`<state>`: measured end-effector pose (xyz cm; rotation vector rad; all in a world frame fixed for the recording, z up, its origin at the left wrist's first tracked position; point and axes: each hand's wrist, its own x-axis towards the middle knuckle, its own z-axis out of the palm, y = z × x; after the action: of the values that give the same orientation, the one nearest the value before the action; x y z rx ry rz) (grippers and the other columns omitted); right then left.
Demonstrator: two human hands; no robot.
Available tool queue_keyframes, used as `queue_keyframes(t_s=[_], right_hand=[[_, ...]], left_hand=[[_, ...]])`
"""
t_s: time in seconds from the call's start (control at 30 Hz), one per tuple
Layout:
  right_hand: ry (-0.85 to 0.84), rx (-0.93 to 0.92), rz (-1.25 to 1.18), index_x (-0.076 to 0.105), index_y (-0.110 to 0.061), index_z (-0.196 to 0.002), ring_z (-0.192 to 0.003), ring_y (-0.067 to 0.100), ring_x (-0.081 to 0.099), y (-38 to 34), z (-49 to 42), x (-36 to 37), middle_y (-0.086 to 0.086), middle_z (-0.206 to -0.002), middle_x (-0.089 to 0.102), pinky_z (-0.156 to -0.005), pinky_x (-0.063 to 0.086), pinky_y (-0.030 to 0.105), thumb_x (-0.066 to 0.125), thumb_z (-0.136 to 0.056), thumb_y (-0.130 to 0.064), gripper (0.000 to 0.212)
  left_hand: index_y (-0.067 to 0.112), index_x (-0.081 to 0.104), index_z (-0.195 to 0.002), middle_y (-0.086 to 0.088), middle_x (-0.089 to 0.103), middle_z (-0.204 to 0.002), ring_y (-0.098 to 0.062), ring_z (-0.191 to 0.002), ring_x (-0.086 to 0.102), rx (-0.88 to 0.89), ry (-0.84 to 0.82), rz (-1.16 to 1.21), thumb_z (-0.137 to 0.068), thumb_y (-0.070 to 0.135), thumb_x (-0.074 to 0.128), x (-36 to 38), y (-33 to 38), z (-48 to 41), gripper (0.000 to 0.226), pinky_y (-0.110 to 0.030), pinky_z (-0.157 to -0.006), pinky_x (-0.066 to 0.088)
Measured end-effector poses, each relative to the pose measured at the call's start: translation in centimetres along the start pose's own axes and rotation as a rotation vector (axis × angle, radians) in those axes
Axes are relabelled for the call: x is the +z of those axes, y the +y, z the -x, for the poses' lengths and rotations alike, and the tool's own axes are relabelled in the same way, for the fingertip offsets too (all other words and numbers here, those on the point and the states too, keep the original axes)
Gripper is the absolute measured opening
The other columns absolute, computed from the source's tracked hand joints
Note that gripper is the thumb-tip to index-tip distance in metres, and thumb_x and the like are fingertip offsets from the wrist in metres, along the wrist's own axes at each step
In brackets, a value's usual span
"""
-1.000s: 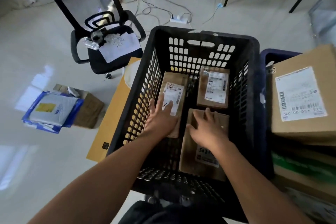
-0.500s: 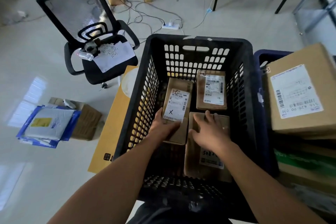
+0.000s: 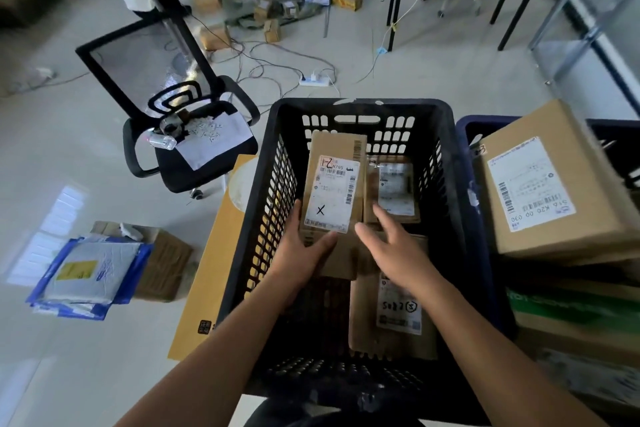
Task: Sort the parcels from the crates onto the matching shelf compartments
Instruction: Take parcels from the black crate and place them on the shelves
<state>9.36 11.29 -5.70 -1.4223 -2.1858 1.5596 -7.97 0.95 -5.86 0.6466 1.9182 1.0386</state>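
Right now your left grip (image 3: 304, 253) is grasping the parcel (image 3: 334, 184) by its near end, thumb across the front below the label (image 3: 332, 194) and fingers wrapped round the left edge. That hold tips the parcel up with the label facing you, and it looks deliberate: the handwritten "1-2" at the label's top corner and the X lower down both read plainly. I take that marking to name the compartment you want.

The parcel is raised inside the black crate (image 3: 273, 218), off its floor and leaning toward the far wall, but not clear of the rim.

Your right grip (image 3: 391, 250) is released, fingers straight and spread, just beside the parcel's lower right corner. I cannot tell whether a fingertip touches the cardboard. It hangs above the two parcels left in the crate: the far parcel (image 3: 394, 187) lying label up, and the near parcel (image 3: 398, 319) with handwriting on its sticker. From there it could steady the lifted one or reach for another.

To your right the blue crate (image 3: 467, 184) carries a large carton (image 3: 540, 184), label up.

No compartment matching "1-2" shows here, so the placing is not yet done. A one-sided hold at the end of a long parcel may let it pivot, so I would bring the free grip under it before lifting it over the rim.
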Motion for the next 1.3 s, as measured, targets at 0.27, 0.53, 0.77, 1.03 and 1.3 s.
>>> queue_keyframes(t_s=[0.27, 0.53, 0.77, 1.03, 1.3], right_hand=[[0.194, -0.265, -0.336, 0.023, -0.056, -0.157, -0.115, -0.021, 0.055, -4.9, 5.2, -0.7, -0.046, -0.128, 0.055, -0.08, 0.051, 0.005, 0.062, -0.092, -0.061, 0.076], [0.52, -0.286, -0.41, 0.038, -0.066, -0.143, -0.115, -0.008, 0.064, -7.4, 14.7, 0.6, -0.035, -0.125, 0.065, -0.08, 0.056, 0.012, 0.072, -0.083, -0.07, 0.069], [0.85, -0.207, -0.341, 0.039, -0.052, -0.15, -0.118, -0.002, 0.065, -6.5, 26.3, 3.8, -0.025, -0.13, 0.066, -0.083, 0.059, 0.017, 0.07, -0.087, -0.063, 0.071], [1.225, -0.003, -0.421, 0.042, -0.06, -0.143, -0.121, 0.018, 0.065, -1.5, 41.1, 7.5, -0.005, -0.132, 0.064, -0.095, 0.06, 0.053, 0.072, -0.083, -0.051, 0.068], [1.461, 0.104, -0.532, 0.038, -0.053, -0.148, -0.117, 0.018, 0.066, 5.5, 54.7, 12.1, -0.003, -0.133, 0.063, -0.087, 0.064, 0.042, 0.075, -0.085, -0.053, 0.073]], left_hand=[[0.061, 0.017, -0.152, 0.024, 0.047, -0.148, -0.005, -0.132, 0.051, 0.28, -0.081, 0.127, -0.083, 0.048, 0.078, -1.8, 4.2, 4.9, 0.093, -0.04, -0.104, 0.053], [0.061, 0.033, -0.148, 0.019, 0.057, -0.138, -0.006, -0.121, 0.062, 0.467, -0.475, 0.238, -0.092, 0.05, 0.064, -5.4, 5.8, 9.4, 0.064, -0.032, -0.09, 0.06], [0.039, 0.044, -0.149, 0.014, 0.057, -0.144, -0.009, -0.133, 0.054, 0.641, -0.674, 0.101, -0.094, 0.062, 0.053, -5.0, 6.2, 13.5, 0.06, -0.05, -0.109, 0.048], [0.035, 0.032, -0.158, 0.004, 0.028, -0.166, -0.025, -0.155, 0.014, 1.157, -0.492, -0.549, -0.095, 0.068, 0.036, 1.5, 6.4, 20.3, 0.071, -0.053, -0.125, 0.017], [0.044, 0.025, -0.157, 0.009, 0.019, -0.168, -0.02, -0.157, -0.002, 1.393, -0.671, -0.699, -0.097, 0.069, 0.033, 10.7, 2.7, 34.5, 0.066, -0.043, -0.123, -0.01]])
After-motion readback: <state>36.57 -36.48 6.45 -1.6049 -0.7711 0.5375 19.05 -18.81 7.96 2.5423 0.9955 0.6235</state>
